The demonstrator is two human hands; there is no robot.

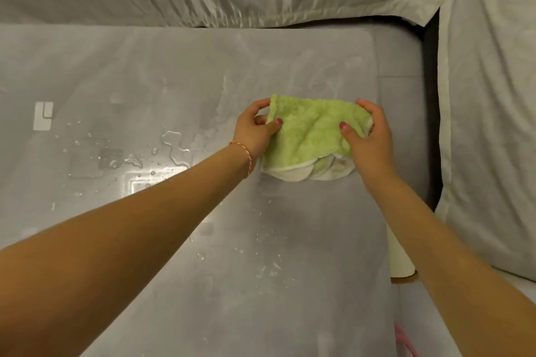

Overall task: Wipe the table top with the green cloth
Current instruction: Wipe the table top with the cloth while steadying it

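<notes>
glossy wet table top (pixel 179 72) | fluffy green cloth (pixel 310 133) | both hands gripping

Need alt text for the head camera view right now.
Both hands, left hand and right hand, hold a folded green cloth over a grey table top. Water puddles and droplets sit to the left of the cloth.

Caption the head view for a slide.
Both hands, left hand and right hand, grip a fluffy green cloth above the wet grey table top.
</notes>
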